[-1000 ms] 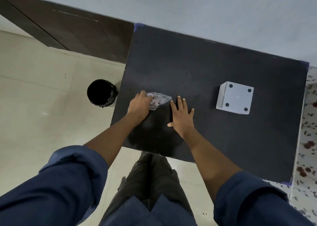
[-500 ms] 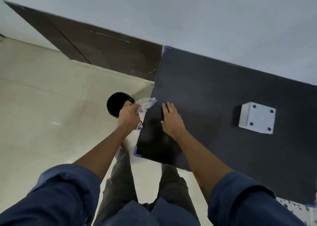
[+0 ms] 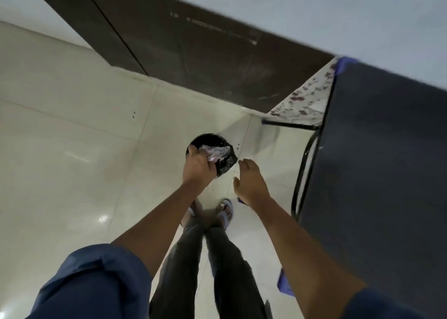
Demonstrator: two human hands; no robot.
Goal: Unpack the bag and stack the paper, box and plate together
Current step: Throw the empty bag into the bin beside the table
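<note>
My left hand [image 3: 197, 167] grips a crumpled clear plastic bag [image 3: 216, 152] and holds it over the mouth of a black round bin [image 3: 223, 165] that stands on the floor. My right hand [image 3: 250, 182] hangs empty beside the bin with its fingers apart, off the table. The black table [image 3: 377, 173] fills the right side of the view. The white box, the paper and the plate are out of view.
The pale tiled floor [image 3: 72, 154] spreads to the left. A dark wooden door or panel [image 3: 193, 52] runs along the far wall. My feet in sandals [image 3: 225, 212] stand just behind the bin. The table's black metal leg [image 3: 301, 173] is close to my right hand.
The view has swung left, away from the table. My left hand has carried the crumpled bag off the table to above the bin. My right hand has left the tabletop.
</note>
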